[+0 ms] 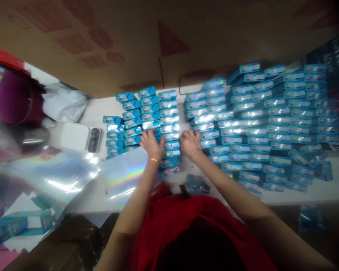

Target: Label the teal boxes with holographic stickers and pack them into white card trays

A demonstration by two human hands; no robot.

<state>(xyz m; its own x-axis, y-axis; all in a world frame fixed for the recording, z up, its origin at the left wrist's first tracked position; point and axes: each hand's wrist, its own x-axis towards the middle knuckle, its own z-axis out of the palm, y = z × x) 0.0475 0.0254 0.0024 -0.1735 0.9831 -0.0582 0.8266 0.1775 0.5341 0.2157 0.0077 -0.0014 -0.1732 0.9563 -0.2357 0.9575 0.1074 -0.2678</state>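
Note:
Small blue boxes with shiny labels stand in close rows on the white table. My left hand (152,145) lies over the left group of boxes (150,108), fingers spread and thumb apart, touching their tops. A gold bangle circles that wrist. At the left edge of the right group of boxes (248,131) is my right hand (190,143), its fingers curled in and their tips hidden. Whether it grips a box there cannot be made out. A shiny rainbow-tinted sheet (125,175) lies beside my left wrist. One loose blue box (197,183) lies close to my body.
Behind the rows rises a large cardboard carton (135,45). On the left are a white device with a dark panel (76,137), a crumpled white bag (63,104), clear plastic film (64,177) and an opened blue carton (22,226). Some boxes at far right lie askew.

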